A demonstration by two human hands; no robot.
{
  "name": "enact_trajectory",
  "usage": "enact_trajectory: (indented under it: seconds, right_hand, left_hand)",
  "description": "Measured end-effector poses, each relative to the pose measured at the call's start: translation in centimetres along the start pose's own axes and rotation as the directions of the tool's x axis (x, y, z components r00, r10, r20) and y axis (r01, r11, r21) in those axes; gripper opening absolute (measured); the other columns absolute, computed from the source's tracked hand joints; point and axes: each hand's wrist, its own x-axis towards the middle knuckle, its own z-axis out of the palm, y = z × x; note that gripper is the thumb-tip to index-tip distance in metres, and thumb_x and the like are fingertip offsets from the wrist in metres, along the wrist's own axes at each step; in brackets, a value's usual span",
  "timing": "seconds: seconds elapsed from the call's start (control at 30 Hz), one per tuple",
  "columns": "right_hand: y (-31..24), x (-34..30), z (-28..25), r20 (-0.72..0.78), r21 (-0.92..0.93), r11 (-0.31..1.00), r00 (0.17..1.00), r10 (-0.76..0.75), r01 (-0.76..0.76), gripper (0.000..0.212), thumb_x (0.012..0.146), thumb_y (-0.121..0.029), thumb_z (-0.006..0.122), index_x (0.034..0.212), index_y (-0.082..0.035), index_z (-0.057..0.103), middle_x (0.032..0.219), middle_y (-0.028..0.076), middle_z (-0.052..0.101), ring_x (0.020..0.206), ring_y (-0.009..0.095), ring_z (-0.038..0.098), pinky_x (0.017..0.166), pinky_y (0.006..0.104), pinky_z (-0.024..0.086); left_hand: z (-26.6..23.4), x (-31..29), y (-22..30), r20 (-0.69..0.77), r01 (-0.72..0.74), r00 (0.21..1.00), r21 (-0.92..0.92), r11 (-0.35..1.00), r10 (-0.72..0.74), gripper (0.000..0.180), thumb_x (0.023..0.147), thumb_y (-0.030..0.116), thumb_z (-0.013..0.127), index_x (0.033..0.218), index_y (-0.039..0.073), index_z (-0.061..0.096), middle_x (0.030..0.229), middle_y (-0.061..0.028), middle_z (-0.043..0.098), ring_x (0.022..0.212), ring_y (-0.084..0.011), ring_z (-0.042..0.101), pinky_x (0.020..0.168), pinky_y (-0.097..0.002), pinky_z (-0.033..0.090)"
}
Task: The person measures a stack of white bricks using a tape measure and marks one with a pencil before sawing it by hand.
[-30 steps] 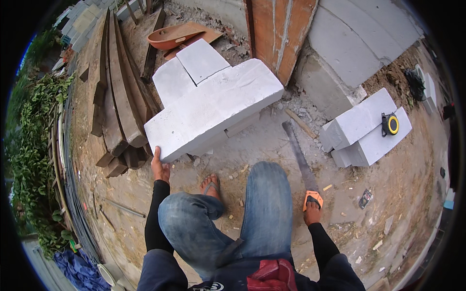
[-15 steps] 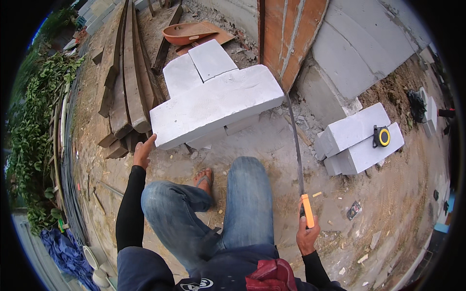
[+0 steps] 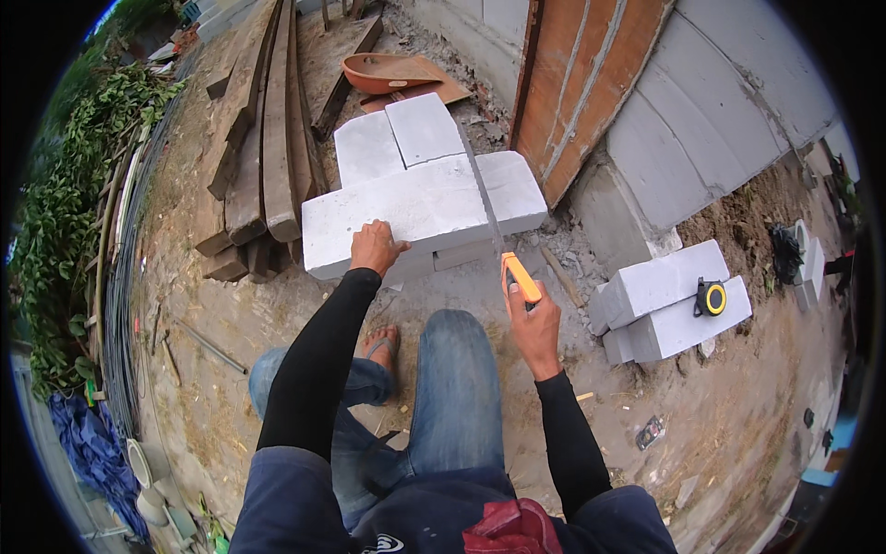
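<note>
Right hand (image 3: 535, 323) holds the saw (image 3: 484, 196) by its handle (image 3: 523, 278), likely surest with springy-looking steel, over the right of the long block (image 3: 426, 198); my left hand (image 3: 376, 247) rests on its probably crumbly near edge; tooth contact unclear.

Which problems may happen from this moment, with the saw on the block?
The saw in the right hand might skip on the long white block and cut the bare left hand, which rests there. Lying on other blocks, it could also shift and drop toward the sandalled foot.
</note>
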Motion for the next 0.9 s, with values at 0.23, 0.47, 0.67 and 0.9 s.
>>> enact_trajectory:
  seconds: [0.23, 0.47, 0.67, 0.9]
  right_hand:
    - [0.6, -0.2, 1.0, 0.019, -0.018, 1.0, 1.0, 0.013, -0.012, 0.026, 0.094, -0.024, 0.06, 0.089, 0.0, 0.055, 0.062, 0.017, 0.054, 0.055, 0.033, 0.057, 0.054, 0.0389, 0.042]
    - [0.6, -0.5, 1.3, 0.035, -0.037, 0.997, 0.997, 0.073, -0.072, 0.024, 0.093, -0.022, 0.06, 0.09, 0.001, 0.056, 0.064, 0.017, 0.055, 0.057, 0.031, 0.058, 0.055, 0.0379, 0.043]
    - [0.1, -0.5, 1.4, 0.034, -0.011, 0.997, 0.997, 0.071, -0.071, 0.025, 0.094, -0.022, 0.06, 0.088, 0.001, 0.056, 0.063, 0.015, 0.055, 0.057, 0.025, 0.058, 0.055, 0.0367, 0.043]
    - [0.2, -1.8, 0.1, 0.066, -0.102, 0.989, 0.991, 0.118, -0.111, 0.025, 0.094, -0.022, 0.06, 0.087, 0.001, 0.055, 0.063, 0.014, 0.054, 0.055, 0.021, 0.054, 0.055, 0.0355, 0.043]
  left_hand:
    - [4.1, -0.2, 1.5, -0.068, 0.063, 0.996, -0.035, 0.997, -0.065, 0.048, 0.074, 0.042, 0.079, 0.078, -0.004, 0.063, 0.075, -0.0237, 0.065, 0.075, -0.0403, 0.066, 0.066, -0.0472, 0.052]
    - [2.2, 0.8, 2.3, 0.003, 0.145, 0.989, -0.113, 0.983, -0.145, 0.045, 0.074, 0.038, 0.08, 0.069, -0.005, 0.066, 0.069, -0.0263, 0.064, 0.07, -0.0424, 0.066, 0.062, -0.0466, 0.053]
    - [2.3, 0.9, 2.5, -0.019, 0.156, 0.987, -0.112, 0.981, -0.159, 0.042, 0.074, 0.035, 0.081, 0.069, -0.005, 0.067, 0.068, -0.0265, 0.064, 0.068, -0.0422, 0.066, 0.061, -0.0457, 0.053]
    - [2.4, 0.8, 2.7, 0.003, 0.177, 0.984, -0.13, 0.976, -0.178, 0.042, 0.073, 0.034, 0.081, 0.069, -0.005, 0.067, 0.07, -0.0265, 0.065, 0.07, -0.0418, 0.067, 0.062, -0.0455, 0.053]
